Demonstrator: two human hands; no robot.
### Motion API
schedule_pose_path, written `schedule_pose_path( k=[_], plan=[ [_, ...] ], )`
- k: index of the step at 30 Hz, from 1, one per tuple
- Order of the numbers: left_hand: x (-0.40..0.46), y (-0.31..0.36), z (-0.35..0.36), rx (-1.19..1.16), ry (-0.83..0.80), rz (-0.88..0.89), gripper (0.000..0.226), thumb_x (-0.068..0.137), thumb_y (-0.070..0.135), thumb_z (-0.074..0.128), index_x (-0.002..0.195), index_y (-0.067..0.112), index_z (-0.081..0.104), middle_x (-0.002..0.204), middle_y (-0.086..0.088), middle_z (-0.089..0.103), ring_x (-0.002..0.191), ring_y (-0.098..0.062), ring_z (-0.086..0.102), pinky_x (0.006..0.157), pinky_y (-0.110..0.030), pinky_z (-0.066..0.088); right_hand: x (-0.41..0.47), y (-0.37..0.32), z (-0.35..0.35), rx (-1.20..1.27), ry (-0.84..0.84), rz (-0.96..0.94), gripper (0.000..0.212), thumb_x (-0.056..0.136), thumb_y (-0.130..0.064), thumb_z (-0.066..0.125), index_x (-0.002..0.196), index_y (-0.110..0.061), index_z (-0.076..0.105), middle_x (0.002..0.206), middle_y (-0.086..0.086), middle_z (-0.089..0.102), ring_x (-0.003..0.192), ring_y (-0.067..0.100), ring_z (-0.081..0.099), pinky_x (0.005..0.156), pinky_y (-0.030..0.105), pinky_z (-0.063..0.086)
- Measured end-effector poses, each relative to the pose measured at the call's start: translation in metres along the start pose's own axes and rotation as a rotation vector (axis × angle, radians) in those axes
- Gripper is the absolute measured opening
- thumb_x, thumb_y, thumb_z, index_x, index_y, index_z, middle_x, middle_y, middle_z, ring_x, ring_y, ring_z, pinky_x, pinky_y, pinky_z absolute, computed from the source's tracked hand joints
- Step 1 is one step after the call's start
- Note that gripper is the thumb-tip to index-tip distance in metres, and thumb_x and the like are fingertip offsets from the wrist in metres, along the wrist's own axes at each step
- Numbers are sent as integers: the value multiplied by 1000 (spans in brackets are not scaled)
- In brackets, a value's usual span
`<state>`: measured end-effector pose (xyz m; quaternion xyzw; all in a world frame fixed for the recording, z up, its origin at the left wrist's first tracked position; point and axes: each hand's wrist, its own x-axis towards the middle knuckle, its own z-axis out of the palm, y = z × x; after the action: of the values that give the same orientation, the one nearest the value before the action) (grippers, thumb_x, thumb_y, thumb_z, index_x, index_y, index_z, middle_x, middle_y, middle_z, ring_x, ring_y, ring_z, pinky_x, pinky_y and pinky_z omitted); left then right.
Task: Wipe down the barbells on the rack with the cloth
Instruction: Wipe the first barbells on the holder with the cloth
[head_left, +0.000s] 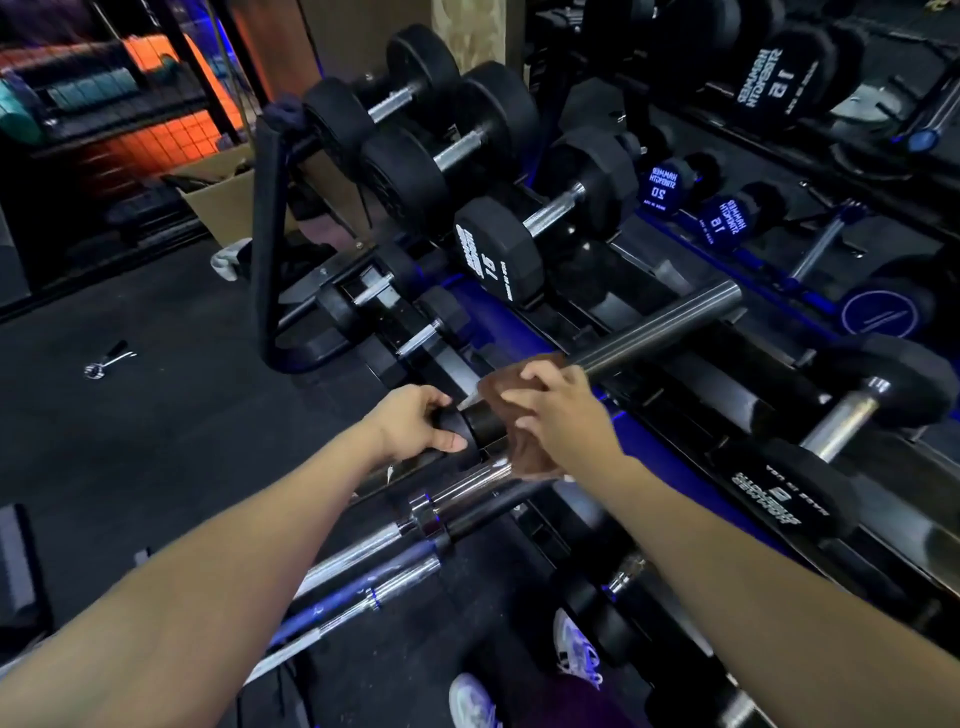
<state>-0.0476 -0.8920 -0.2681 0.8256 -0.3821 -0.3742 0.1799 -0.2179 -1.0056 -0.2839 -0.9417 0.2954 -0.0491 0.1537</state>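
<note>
Left hand (415, 422) grips the black round end cap (470, 423), right hand (558, 410) clamps the brown cloth (511, 410) round the steel barbell sleeve (660, 330) (dark gym floor (156, 415) lies open at left).

A gym: tiered rack (270, 218) loaded with numbered rubber dumbbells (498, 254), chrome barbells (363, 545) leaning low, black rubber floor (156, 415) underfoot.
</note>
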Motion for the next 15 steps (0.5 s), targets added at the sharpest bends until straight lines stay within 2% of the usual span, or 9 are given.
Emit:
schedule_pose_path(
  k=[3, 6, 9, 12, 15],
  plan=[
    [2, 1, -4, 14, -76, -45, 65, 81, 21, 74, 137, 5, 45, 137, -10, 51, 126, -22, 48, 104, -21, 32, 3, 15, -6, 65, 27, 113, 34, 92, -19, 59, 125, -27, 62, 139, -7, 38, 117, 26, 31, 88, 38, 47],
    [-8, 3, 5, 168, 52, 40, 68, 85, 30, 69, 141, 7, 39, 140, -10, 41, 130, -24, 40, 108, -25, 30, 1, -1, -4, 46, 40, 138, 37, 90, -17, 61, 126, -27, 62, 140, -3, 38, 118, 31, 32, 87, 40, 48],
    [-24, 7, 23, 281, 194, 77, 83, 72, 41, 78, 138, 11, 38, 131, -7, 36, 125, -26, 34, 105, -37, 35, -7, -34, 8, -45, 83, -17, 45, 80, -23, 74, 122, -30, 62, 135, 1, 43, 112, 35, 40, 81, 38, 51],
    [-29, 8, 32, 336, 244, 50, 83, 65, 35, 84, 131, 10, 39, 126, -6, 38, 122, -26, 38, 97, -38, 42, -7, -45, 14, -44, -55, -38, 48, 92, -27, 59, 137, -35, 45, 145, -5, 26, 124, 30, 28, 86, 39, 48],
    [-23, 4, 26, 256, 200, 37, 84, 64, 32, 85, 133, 12, 43, 121, -4, 41, 117, -24, 45, 96, -35, 42, -4, -27, 9, -91, -42, -89, 48, 92, -29, 57, 138, -38, 45, 143, -6, 28, 122, 27, 29, 86, 35, 51]
  ],
)
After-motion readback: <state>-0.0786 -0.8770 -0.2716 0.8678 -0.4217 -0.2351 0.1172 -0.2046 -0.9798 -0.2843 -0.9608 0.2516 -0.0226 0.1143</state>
